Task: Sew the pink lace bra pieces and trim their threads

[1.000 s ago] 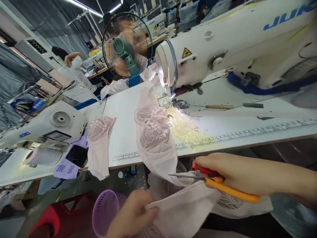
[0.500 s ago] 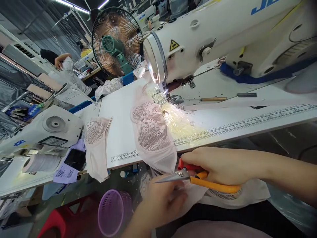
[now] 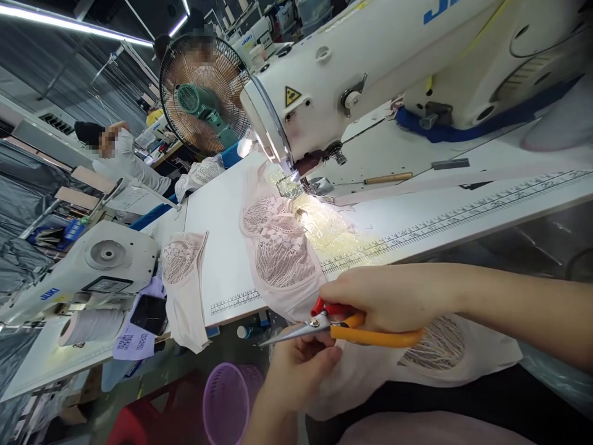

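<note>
My right hand [image 3: 386, 298] is wrapped round the handles of a pair of scissors [image 3: 377, 337], red and orange, with metal blades pointing left. Just below the blades, my left hand [image 3: 299, 374] pinches the edge of a pale pink lace bra piece [image 3: 359, 374]. The rest of that piece lies across my lap, one lace cup showing under the scissor handles. The blades pass over my left fingers and hide part of them. Beyond my hands, another pale pink lace bra piece [image 3: 285, 256] lies by the sewing machine's needle and hangs over the table edge.
A white sewing machine [image 3: 319, 93] stands over the table [image 3: 217, 247]. Another pink piece [image 3: 185, 290] drapes over the edge at left, near a second machine [image 3: 111, 259], a thread cone [image 3: 90, 327] and a phone [image 3: 149, 314]. Below stands a purple basket [image 3: 229, 405]. A person sits behind.
The view has shifted slightly. My left fingers have come together on the fabric edge beneath the scissors. More of the lace cup on my lap shows.
</note>
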`<state>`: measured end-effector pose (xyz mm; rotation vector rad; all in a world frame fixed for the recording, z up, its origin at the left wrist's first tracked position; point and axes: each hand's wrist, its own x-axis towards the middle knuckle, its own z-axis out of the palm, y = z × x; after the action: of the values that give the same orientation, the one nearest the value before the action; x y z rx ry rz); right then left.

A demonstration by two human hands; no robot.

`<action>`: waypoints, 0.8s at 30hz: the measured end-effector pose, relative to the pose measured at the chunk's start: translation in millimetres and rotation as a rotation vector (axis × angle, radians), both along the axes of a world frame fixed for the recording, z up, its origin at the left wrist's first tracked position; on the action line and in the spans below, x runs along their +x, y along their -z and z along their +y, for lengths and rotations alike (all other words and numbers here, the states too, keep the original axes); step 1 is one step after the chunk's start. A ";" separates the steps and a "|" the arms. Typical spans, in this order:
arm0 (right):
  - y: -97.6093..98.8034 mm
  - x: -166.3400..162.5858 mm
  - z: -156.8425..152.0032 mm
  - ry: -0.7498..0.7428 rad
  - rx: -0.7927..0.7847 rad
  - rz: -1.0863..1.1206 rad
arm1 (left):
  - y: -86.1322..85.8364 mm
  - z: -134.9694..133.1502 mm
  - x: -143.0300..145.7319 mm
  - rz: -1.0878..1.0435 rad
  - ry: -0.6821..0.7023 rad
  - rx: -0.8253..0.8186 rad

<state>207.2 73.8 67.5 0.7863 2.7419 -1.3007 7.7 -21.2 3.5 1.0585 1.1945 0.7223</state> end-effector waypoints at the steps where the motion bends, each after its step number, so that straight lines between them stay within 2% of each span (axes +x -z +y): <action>1: 0.2 -0.9 1.2 -0.007 -0.004 -0.002 | 0.5 0.7 -1.3 -0.026 -0.020 -0.018; 6: -0.7 -4.7 3.4 -0.016 -0.041 -0.014 | -5.5 3.7 1.3 -0.103 -0.063 -0.013; 11: -1.3 -6.7 4.1 -0.018 -0.036 -0.011 | -10.6 4.6 5.2 -0.078 -0.073 -0.014; 20: 1.8 -5.5 2.8 -0.046 0.009 0.019 | -10.7 9.0 5.7 0.026 -0.069 0.034; 24: -3.2 -5.5 -1.8 -0.040 0.016 0.021 | -3.3 8.1 1.7 -0.010 0.011 -0.031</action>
<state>201.6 71.9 70.6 0.7183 2.7724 -1.2895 9.4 -13.1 6.8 1.0340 1.1870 0.6984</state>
